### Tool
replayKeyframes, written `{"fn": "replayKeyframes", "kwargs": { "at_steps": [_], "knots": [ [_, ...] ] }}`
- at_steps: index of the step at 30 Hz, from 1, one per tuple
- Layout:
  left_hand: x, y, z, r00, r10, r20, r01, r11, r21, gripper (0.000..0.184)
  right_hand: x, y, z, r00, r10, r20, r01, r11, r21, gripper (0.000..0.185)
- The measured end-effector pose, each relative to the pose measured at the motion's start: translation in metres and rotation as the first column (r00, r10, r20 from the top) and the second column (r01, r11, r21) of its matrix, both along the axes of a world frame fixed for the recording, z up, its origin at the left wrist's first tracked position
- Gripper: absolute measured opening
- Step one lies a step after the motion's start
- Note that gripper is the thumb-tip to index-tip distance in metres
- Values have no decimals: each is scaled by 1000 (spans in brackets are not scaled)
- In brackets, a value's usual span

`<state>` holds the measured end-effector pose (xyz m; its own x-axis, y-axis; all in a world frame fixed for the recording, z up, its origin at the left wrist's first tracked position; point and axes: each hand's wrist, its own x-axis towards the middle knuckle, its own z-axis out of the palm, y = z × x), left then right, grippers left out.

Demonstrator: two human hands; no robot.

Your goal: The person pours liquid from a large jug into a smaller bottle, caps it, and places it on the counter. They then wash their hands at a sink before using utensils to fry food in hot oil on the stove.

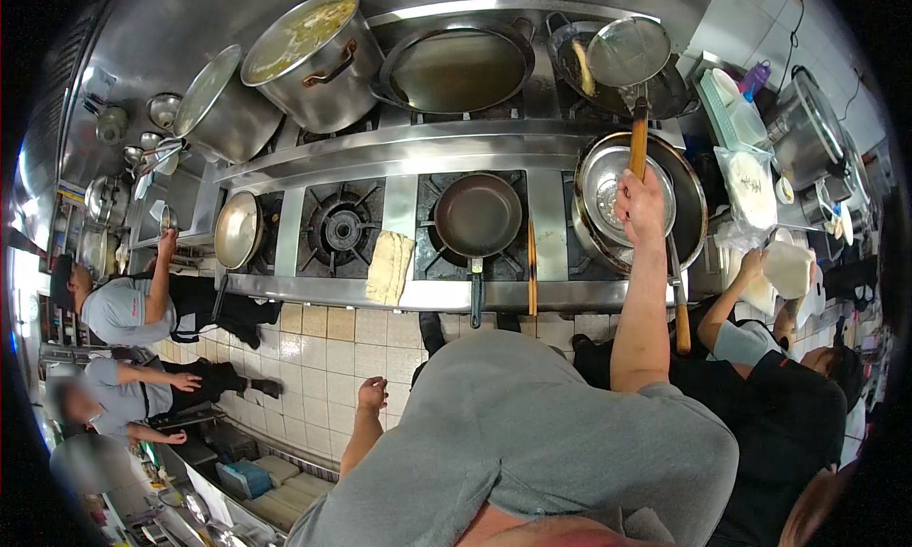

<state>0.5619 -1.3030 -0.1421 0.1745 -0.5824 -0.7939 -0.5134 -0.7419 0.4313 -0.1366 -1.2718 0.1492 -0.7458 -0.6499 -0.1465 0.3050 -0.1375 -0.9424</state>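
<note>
My right hand (641, 205) is wrapped round the wooden handle (638, 153) of a mesh strainer (628, 52). The strainer's round head is over the dark wok (570, 64) at the back right, where a long pale-brown piece of food (582, 67) lies at its left. Below my right hand a steel bowl (605, 188) sits inside a larger pan (698, 205). My left hand (372, 394) hangs low over the tiled floor, fingers curled; whether it holds anything is hidden. Nearest to it on the stove edge is a folded cream cloth (389, 268).
A dark frying pan (478, 214) and wooden chopsticks (532, 267) are on the stove. Behind stand a wide pan of liquid (461, 69) and a large stockpot (328, 86). Co-workers are at left (128, 309) and right (750, 333). A ladle with a wooden handle (682, 324) overhangs the front edge.
</note>
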Motion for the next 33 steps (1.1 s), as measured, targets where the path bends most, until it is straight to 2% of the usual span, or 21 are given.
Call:
{"fn": "replayKeyframes", "kwargs": {
  "at_steps": [8,13,20,26,28,33],
  "knots": [
    [3,3,-3,1000,21,-23,-20,999,27,30,0,-6,-3,998,50,-38,-49,998,50,5],
    [4,4,-4,1000,9,-18,-9,1000,15,33,-1,-12,-8,985,22,-169,15,977,214,13],
    [5,9,-4,1000,1,-26,0,1000,30,36,1,-16,-8,976,-41,-214,94,965,246,20],
    [3,14,1,1000,-11,-1,11,999,41,38,-6,-10,-19,994,-33,-105,48,988,146,9],
    [2,13,2,1000,-20,-7,20,999,38,38,-7,-6,-20,996,27,82,-27,1000,-2,6],
    [1,6,3,999,-33,-27,34,999,28,37,-4,2,-10,966,54,251,-13,987,-159,8]
  ]
}}
